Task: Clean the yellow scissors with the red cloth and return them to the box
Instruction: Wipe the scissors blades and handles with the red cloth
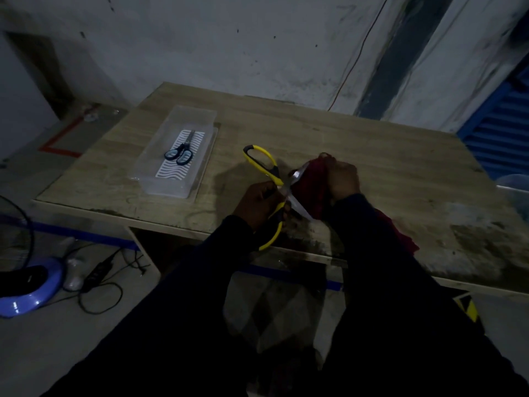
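Two dark sleeves (400, 282) fill the near foreground and reach forward to the near edge of the table (372, 144), where both hands work close together.

The clear plastic box (167, 193) lies on the table to the left of the hands and a little beyond them. Its long axis runs away from the person, leaning slightly right. The left hand is the nearer one to it, so I judge the return trip suits that hand.

The red cloth (310, 190) is bunched under the right hand (342, 179), whose fingers curl round it and press it against a blade. The rest of the cloth trails back beneath the right sleeve.

The yellow scissors (264, 161) sit between the hands, spread open in a cross. One handle loop points up and left beyond the left hand, the other points back towards the person, and both blades point right into the cloth. The left hand (262, 203) grips them at the handle shank just by the pivot.

A smaller pair of blue scissors (180, 153) rests inside the box on a wave-patterned liner, blades pointing away.

The wiping looks under way, with the return not yet begun. No brand, label or writing is legible in this dim light.
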`<state>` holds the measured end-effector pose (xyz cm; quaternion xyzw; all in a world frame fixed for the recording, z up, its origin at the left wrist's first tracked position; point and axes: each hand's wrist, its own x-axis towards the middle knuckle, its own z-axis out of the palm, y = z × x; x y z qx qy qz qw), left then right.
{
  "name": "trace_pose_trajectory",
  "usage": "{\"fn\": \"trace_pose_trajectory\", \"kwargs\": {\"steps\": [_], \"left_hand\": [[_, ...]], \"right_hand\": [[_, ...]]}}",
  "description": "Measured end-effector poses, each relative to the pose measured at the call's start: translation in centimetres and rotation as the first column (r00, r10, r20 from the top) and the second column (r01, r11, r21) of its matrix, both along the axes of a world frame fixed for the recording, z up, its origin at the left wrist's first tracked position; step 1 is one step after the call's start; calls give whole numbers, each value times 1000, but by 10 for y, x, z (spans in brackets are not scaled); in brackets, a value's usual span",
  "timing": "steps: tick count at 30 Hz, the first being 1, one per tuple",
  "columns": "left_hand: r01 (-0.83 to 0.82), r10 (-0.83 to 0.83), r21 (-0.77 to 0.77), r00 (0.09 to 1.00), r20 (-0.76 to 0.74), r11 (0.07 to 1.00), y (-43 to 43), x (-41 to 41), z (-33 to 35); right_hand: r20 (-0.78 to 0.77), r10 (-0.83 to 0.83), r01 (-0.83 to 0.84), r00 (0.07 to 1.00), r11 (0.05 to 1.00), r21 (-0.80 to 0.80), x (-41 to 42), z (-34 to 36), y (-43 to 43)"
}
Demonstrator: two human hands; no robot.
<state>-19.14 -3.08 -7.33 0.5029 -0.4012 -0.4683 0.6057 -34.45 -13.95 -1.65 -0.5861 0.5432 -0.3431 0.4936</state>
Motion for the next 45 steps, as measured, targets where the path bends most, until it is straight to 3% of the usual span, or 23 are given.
{"fn": "trace_pose_trajectory", "kwargs": {"steps": [7, 11, 13, 18, 21, 23, 25, 29, 32, 35, 42, 44, 45], "left_hand": [[-8, 8, 11, 1000, 6, 1000, -3, 0, 0], [-19, 19, 20, 1000, -7, 1000, -5, -1, -3], [-47, 47, 22, 998, -32, 999, -5, -5, -1], [-75, 76, 47, 997, -19, 996, -3, -5, -3], [-83, 85, 52, 996, -35, 995, -3, -7, -2], [-76, 80, 56, 993, -83, 996, -1, -9, 2], [-53, 59, 60, 993, -102, 997, 0, -9, 3], [-88, 96, 100, 992, -77, 991, -4, -4, 6], [-123, 133, 125, 988, -78, 985, -9, 4, 1], [-78, 86, 106, 993, -75, 991, -6, 1, 3], [-95, 104, 129, 993, -63, 987, -8, 1, 1], [-118, 126, 154, 991, -40, 981, -6, 0, 2], [-120, 127, 162, 991, -34, 979, -6, -1, 4]], "right_hand": [[127, 148, -167, 981, 973, 156, -31, 2, 16], [-159, 364, -353, 918, 931, 96, -11, -2, 29], [-242, 394, -388, 886, 919, 77, -1, 8, 41], [-244, 403, -417, 882, 909, -5, 5, 7, 41], [-570, 453, -564, 686, 825, -23, 4, 12, 39], [-654, 429, -609, 623, 791, -61, -2, 11, 36], [-601, 480, -620, 639, 784, -32, -9, 8, 41], [-395, 475, -497, 786, 866, 55, -33, -1, 43], [-242, 378, -389, 893, 921, 1, -61, -6, 40], [-10, 199, -198, 980, 978, 71, -76, -12, 34], [51, 144, -148, 988, 985, 93, -39, 3, 45], [-20, 209, -206, 978, 972, 112, -22, 12, 50], [-99, 237, -233, 966, 971, 49, -17, 11, 44]]}}
